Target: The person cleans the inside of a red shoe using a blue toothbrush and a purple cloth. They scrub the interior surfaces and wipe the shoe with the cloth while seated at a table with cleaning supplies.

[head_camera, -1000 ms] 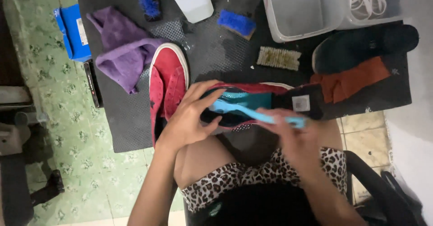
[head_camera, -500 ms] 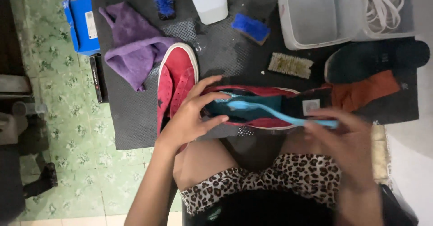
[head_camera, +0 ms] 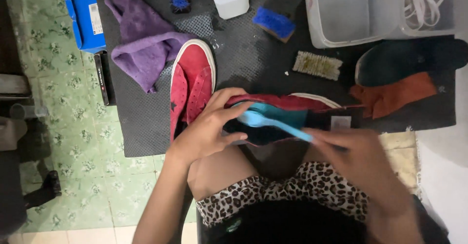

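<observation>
Head view, looking down at my lap. My left hand [head_camera: 204,134] has its grip closed around the opening of a red suede sneaker [head_camera: 287,103] that lies on its side across my knee, at the near edge of the black mat [head_camera: 146,127]. My right hand [head_camera: 358,159], blurred, has its grip clenched on the handle of a light blue brush [head_camera: 273,123], whose head sits inside the sneaker's teal lining. The second red sneaker [head_camera: 192,81] rests on the mat just beside my left hand, touching a purple cloth [head_camera: 144,49]. Farther off lie a pale bristle brush [head_camera: 318,65], a blue-bristled brush [head_camera: 274,23], a dark insole [head_camera: 409,61], an orange cloth [head_camera: 395,95] and a clear plastic tub [head_camera: 351,10] holding white laces [head_camera: 424,0].
</observation>
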